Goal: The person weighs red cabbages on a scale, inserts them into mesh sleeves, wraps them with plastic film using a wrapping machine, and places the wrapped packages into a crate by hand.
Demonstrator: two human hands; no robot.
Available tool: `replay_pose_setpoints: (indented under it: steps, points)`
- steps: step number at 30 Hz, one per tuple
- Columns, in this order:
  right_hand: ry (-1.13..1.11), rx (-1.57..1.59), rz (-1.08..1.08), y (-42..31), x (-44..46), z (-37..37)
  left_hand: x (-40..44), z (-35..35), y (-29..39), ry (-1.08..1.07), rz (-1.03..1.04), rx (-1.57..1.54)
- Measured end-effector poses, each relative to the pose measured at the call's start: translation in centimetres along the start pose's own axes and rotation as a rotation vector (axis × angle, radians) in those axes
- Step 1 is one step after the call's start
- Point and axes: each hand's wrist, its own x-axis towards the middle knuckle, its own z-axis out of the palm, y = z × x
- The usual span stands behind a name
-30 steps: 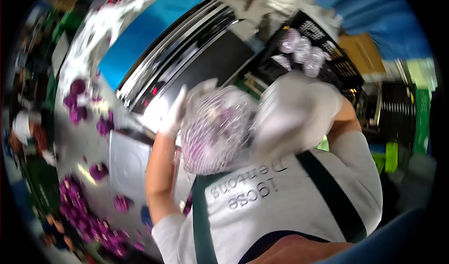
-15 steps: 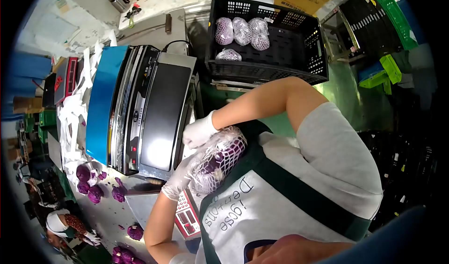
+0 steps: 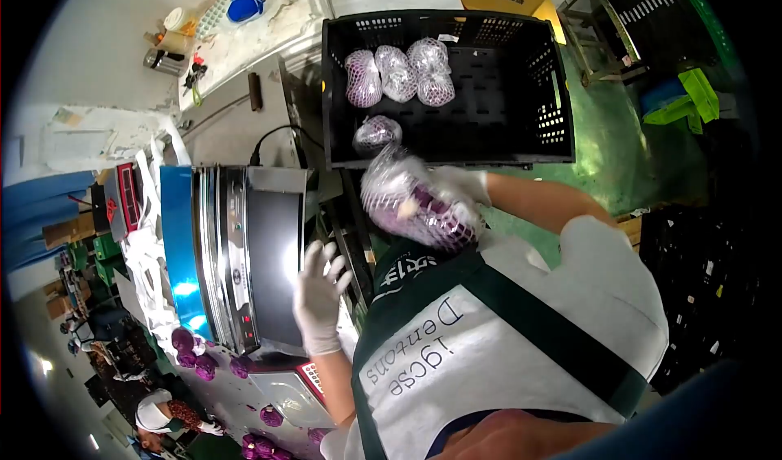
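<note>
Green floor point(image 3: 603, 162) beyond; netted pack point(image 3: 419, 203) near black crate's point(image 3: 505, 152) lower wall, long axis slanting, upper-left end toward crate; right grip point(image 3: 464, 184) holds pack, fingers hidden; left grip point(image 3: 319, 301) spread, empty, off pack since earlier

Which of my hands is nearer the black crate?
Right: the right hand, holding a netted bundle, is close beside the black crate; the left hand is farther, beside the blue-sided machine.

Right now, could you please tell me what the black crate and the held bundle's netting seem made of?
Black crate: probably rigid matte plastic, judging by its moulded, perforated walls. Netting: white, perhaps plastic foam, with strands forming diamonds over purple contents; blur leaves its finish unclear.
</note>
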Motion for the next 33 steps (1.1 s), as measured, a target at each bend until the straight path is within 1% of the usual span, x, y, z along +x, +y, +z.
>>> replay_pose_setpoints:
  steps: [1,2,3,4,6,7,8,9,12,13,14,15,16,17,18,20,21,22,23,24,25,26,27,28,30,31,32,33]
  points:
    - [0.182,0.120,0.015,-1.5,-1.4,-1.7,2.0,1.0,-1.4,-0.018,-0.035,-0.009]
    - [0.360,0.234,0.033,-3.2,-2.6,-3.7,3.6,2.3,-2.7,0.027,-0.087,-0.030]
    - [0.516,0.489,0.005,-4.1,-3.6,-6.4,5.0,3.6,-3.7,0.049,-0.102,0.024]
    - [0.462,0.781,-0.054,-3.5,-3.6,-11.8,6.1,4.7,-4.2,0.078,-0.114,0.079]
    - [0.681,0.507,-0.354,-0.4,-4.0,-22.3,6.9,5.9,-4.1,0.107,-0.155,0.145]
    - [0.741,0.352,-0.357,-1.1,-5.3,-24.7,6.9,5.7,-4.1,0.115,-0.147,0.183]
    - [0.986,0.053,-0.402,-1.0,-5.6,-27.6,6.7,5.8,-3.7,0.150,-0.147,0.224]
    - [1.166,-0.069,-0.143,-3.5,-6.6,-28.6,6.8,5.4,-3.7,0.184,-0.124,0.296]
    - [1.147,-0.503,0.122,-7.4,-6.4,-27.9,5.8,3.2,-4.7,0.350,-0.003,0.537]
    - [0.958,-0.130,-0.329,-1.3,-6.6,-36.4,5.3,2.2,-5.7,0.417,0.042,0.617]
    - [1.035,0.264,-0.341,-2.4,-5.9,-36.2,4.7,1.5,-6.5,0.464,0.059,0.698]
    - [1.061,0.153,-0.261,-4.3,-4.6,-34.2,3.6,2.0,-6.2,0.499,0.038,0.723]
    - [1.167,0.061,-0.342,-5.5,-3.2,-32.5,2.6,2.4,-6.0,0.506,0.019,0.756]
    - [1.239,0.046,-0.233,-7.3,-1.7,-31.1,1.6,1.8,-6.8,0.513,0.026,0.810]
    - [1.181,-0.033,-0.180,-8.2,0.0,-30.0,0.6,1.1,-7.5,0.510,0.033,0.868]
    - [1.185,-0.774,-0.278,-12.8,3.5,-26.6,-1.4,0.1,-8.2,0.527,0.064,0.984]
    - [1.123,-0.561,-0.521,-15.9,6.3,-19.2,-2.6,-0.9,-8.5,0.541,0.100,0.978]
    - [1.039,-0.331,-0.741,-18.2,8.6,-9.5,-4.2,-2.1,-8.9,0.554,0.135,0.976]
    - [0.992,-0.921,-0.959,-20.1,8.6,-0.5,-5.8,-3.2,-9.1,0.603,0.186,0.945]
    - [0.750,-0.789,-1.120,-21.5,9.6,4.0,-7.5,-4.8,-9.2,0.649,0.236,0.920]
    - [0.460,-0.622,-1.239,-22.8,10.7,8.5,-9.2,-6.7,-9.8,0.705,0.272,0.884]
    - [0.173,-0.469,-1.293,-24.1,11.8,12.9,-11.5,-8.2,-9.7,0.765,0.366,0.796]
    - [-0.046,-0.370,-1.477,-23.4,11.0,20.5,-13.8,-9.1,-8.8,0.856,0.361,0.789]
    - [-0.244,-0.252,-1.704,-21.4,9.5,28.3,-16.7,-10.7,-8.1,0.948,0.364,0.777]
    - [-0.669,0.021,-2.108,-16.3,6.4,41.2,-22.1,-14.5,-8.2,1.042,0.341,0.472]
    - [-0.841,0.150,-2.237,-13.5,5.2,46.0,-24.5,-17.2,-9.0,1.161,0.483,0.598]
    - [-0.953,0.251,-2.305,-11.1,4.6,49.6,-26.8,-19.6,-9.9,1.277,0.614,0.731]
    - [-1.007,0.234,-2.290,-8.9,4.3,52.1,-29.6,-21.0,-9.9,1.376,0.559,0.626]
